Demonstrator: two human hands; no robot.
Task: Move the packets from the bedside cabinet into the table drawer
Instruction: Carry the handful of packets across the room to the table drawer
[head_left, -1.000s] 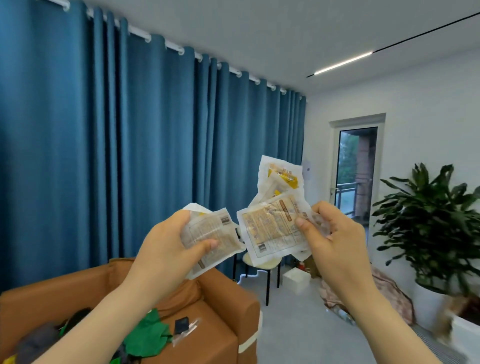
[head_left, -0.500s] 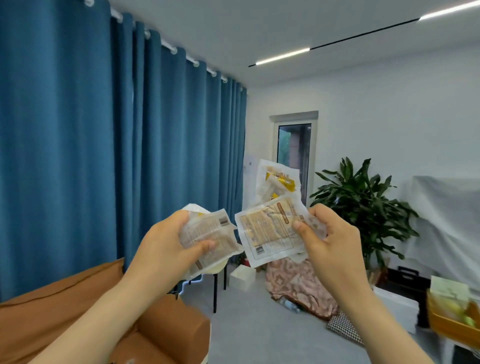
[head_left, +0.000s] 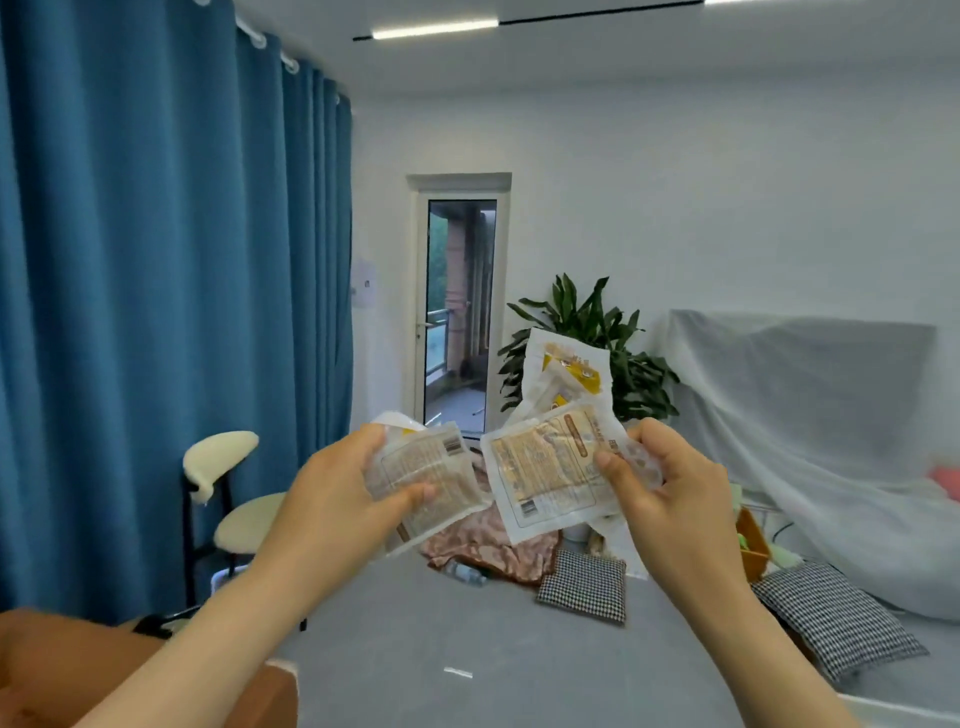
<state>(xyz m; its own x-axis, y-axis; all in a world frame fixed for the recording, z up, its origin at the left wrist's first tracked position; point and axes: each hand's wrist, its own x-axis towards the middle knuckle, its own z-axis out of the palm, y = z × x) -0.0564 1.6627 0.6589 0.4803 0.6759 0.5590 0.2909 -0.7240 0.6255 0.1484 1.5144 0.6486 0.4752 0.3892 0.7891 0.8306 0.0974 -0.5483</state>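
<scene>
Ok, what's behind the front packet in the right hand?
A yellow-printed packet sticks up behind the front packet, both held by the right hand. Its lower part is covered; further packets there cannot be ruled out.

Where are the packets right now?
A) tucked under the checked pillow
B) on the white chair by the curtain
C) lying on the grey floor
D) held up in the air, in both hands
D: the left hand grips one packet and the right hand grips the other packets, all held up in front of the person.
</scene>
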